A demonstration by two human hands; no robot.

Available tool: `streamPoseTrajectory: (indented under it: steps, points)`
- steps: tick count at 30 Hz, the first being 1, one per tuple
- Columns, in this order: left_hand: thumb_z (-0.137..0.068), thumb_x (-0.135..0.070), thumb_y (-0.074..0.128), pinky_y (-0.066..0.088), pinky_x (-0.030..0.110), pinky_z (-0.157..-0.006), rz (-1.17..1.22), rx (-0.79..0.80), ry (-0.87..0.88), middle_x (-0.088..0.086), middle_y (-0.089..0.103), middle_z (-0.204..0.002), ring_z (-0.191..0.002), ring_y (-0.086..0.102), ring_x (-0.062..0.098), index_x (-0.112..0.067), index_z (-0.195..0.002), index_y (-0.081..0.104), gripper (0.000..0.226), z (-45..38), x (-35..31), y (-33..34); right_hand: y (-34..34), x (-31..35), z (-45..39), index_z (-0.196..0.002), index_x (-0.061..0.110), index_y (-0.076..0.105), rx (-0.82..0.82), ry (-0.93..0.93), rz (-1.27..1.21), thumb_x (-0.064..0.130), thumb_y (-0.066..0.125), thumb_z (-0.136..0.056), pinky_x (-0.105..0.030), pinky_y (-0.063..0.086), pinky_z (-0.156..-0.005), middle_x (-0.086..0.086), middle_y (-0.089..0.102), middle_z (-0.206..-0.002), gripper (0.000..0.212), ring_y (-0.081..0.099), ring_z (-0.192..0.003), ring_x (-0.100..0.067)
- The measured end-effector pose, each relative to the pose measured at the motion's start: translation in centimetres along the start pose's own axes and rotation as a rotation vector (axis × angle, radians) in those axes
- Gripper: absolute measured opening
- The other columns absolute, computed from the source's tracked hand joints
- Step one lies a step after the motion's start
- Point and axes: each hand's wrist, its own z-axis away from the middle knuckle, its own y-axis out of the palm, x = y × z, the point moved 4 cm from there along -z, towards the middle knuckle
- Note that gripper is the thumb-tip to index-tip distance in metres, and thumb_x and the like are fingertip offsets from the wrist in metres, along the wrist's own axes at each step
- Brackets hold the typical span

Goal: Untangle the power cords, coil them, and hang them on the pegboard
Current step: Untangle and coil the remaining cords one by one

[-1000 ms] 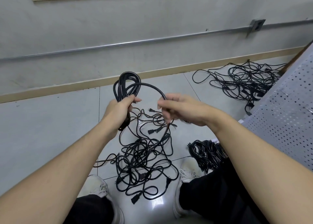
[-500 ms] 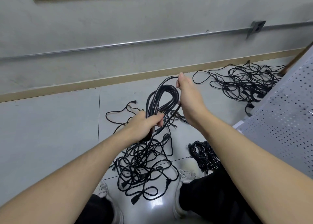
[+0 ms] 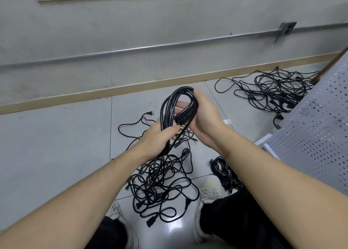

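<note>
The coiled cord (image 3: 177, 109) stands up in the air above the tangled pile (image 3: 162, 184) on the floor, its long axis running up and away from the person, the closed loop end at the top. The left hand (image 3: 160, 139) has its grip clamped round the lower part of the bundle, fingers curled about the gathered strands. The right hand (image 3: 203, 120) is at the upper loop, palm against the strands on the right side, with fingertips showing through the loop's opening; whether it truly clasps the bundle or only steadies it I cannot tell. Both hands are on the coil, the left lower and nearer the body, the right higher. A loose tail drops from under the left hand into the pile.

The pegboard (image 3: 316, 128) leans off to the right of the coil, so I reckon the bundle must travel rightward, loop end first.

Against half a second ago, the right hand has slid from pinching the top of the loop to lying along its side, and the coil looks tighter and more gathered. A second tangle (image 3: 271, 90) lies beyond the coil, by the wall.
</note>
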Motion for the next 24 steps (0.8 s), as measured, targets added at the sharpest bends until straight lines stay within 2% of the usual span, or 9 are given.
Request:
streamPoseTrajectory:
  steps: [2, 3, 5, 8, 12, 15, 18, 21, 24]
  points:
    - [-0.089, -0.034, 0.056, 0.044, 0.041, -0.077, 0.059, 0.099, 0.012, -0.014, 0.038, -0.062, -0.061, 0.045, 0.007, -0.017, -0.07, 0.046, 0.027, 0.2, -0.5, 0.7, -0.1, 0.2, 0.2, -0.134, 0.019, 0.05, -0.054, -0.072, 0.089, 0.042, 0.036, -0.109, -0.047, 0.059, -0.07, -0.013, 0.074, -0.095, 0.037, 0.071, -0.071, -0.024]
    - [-0.09, -0.028, 0.056, 0.051, 0.046, -0.091, 0.118, 0.152, 0.01, -0.013, 0.044, -0.063, -0.065, 0.055, 0.005, -0.009, -0.074, 0.053, 0.026, 0.3, -0.8, 1.1, -0.2, 0.3, 0.4, -0.13, 0.021, 0.051, -0.086, -0.098, 0.131, 0.043, 0.036, -0.109, -0.039, 0.056, -0.059, -0.007, 0.069, -0.087, 0.034, 0.069, -0.064, -0.021]
    - [-0.088, -0.023, 0.056, 0.049, 0.049, -0.106, 0.218, 0.213, -0.031, -0.006, 0.064, -0.072, -0.087, 0.071, 0.019, -0.011, -0.07, 0.068, 0.025, 0.5, -1.3, 1.5, -0.3, 0.3, 0.3, -0.122, 0.02, 0.05, -0.123, -0.114, 0.149, 0.041, 0.037, -0.109, -0.032, 0.049, -0.052, -0.002, 0.054, -0.074, 0.028, 0.062, -0.053, -0.017]
    - [-0.084, -0.023, 0.057, 0.054, 0.048, -0.092, 0.274, 0.231, -0.06, 0.011, 0.063, -0.085, -0.079, 0.067, 0.027, -0.018, -0.059, 0.058, 0.026, 0.7, -1.8, 1.7, -0.1, 0.5, 0.0, -0.107, 0.017, 0.048, -0.109, -0.113, 0.117, 0.035, 0.036, -0.11, -0.032, 0.048, -0.053, 0.0, 0.039, -0.068, 0.021, 0.05, -0.045, -0.017]
    - [-0.086, -0.022, 0.058, 0.052, 0.037, -0.066, 0.334, 0.193, -0.036, 0.01, 0.046, -0.075, -0.063, 0.052, 0.021, -0.021, -0.06, 0.054, 0.027, 0.9, -2.3, 2.4, -0.1, 0.8, -0.7, -0.107, 0.015, 0.049, -0.073, -0.153, 0.09, 0.042, 0.038, -0.109, -0.033, 0.049, -0.057, 0.001, 0.044, -0.062, 0.029, 0.052, -0.049, -0.016]
    - [-0.088, -0.024, 0.058, 0.047, 0.042, -0.074, 0.381, 0.143, -0.022, 0.008, 0.052, -0.071, -0.064, 0.055, 0.025, -0.02, -0.062, 0.053, 0.027, 0.8, -2.5, 2.1, -0.4, -0.5, -1.1, -0.127, 0.006, 0.055, -0.014, -0.061, 0.133, 0.07, 0.028, -0.1, -0.03, 0.052, -0.054, -0.008, 0.059, -0.073, 0.074, 0.059, -0.055, -0.02]
    - [-0.091, -0.026, 0.055, 0.046, 0.044, -0.076, 0.423, 0.119, 0.008, 0.008, 0.056, -0.07, -0.066, 0.056, 0.026, -0.017, -0.066, 0.051, 0.027, 0.8, -3.2, 1.4, -0.1, -2.4, -0.3, -0.101, 0.006, 0.056, 0.124, 0.079, 0.311, 0.046, 0.023, -0.106, -0.022, 0.038, -0.039, -0.004, 0.052, -0.055, 0.052, 0.039, -0.037, -0.02]
    - [-0.09, -0.035, 0.059, 0.049, 0.04, -0.074, 0.496, 0.068, -0.051, 0.008, 0.057, -0.069, -0.061, 0.057, 0.025, -0.018, -0.064, 0.052, 0.032, 0.9, -3.1, 0.7, 0.2, -3.6, 0.1, -0.083, 0.014, 0.051, 0.313, 0.234, 0.477, 0.01, 0.03, -0.098, -0.029, 0.048, -0.053, 0.003, 0.039, -0.047, 0.026, 0.039, -0.041, -0.013]
    - [-0.094, -0.038, 0.061, 0.047, 0.038, -0.073, 0.695, -0.006, -0.09, 0.0, 0.055, -0.073, -0.059, 0.058, 0.018, -0.019, -0.065, 0.053, 0.036, 0.8, -2.7, -0.3, -0.2, -4.0, 0.3, -0.111, 0.03, 0.057, 0.539, 0.292, 0.692, -0.001, 0.039, -0.097, -0.047, 0.057, -0.093, 0.014, 0.058, -0.068, 0.038, 0.061, -0.065, -0.001]
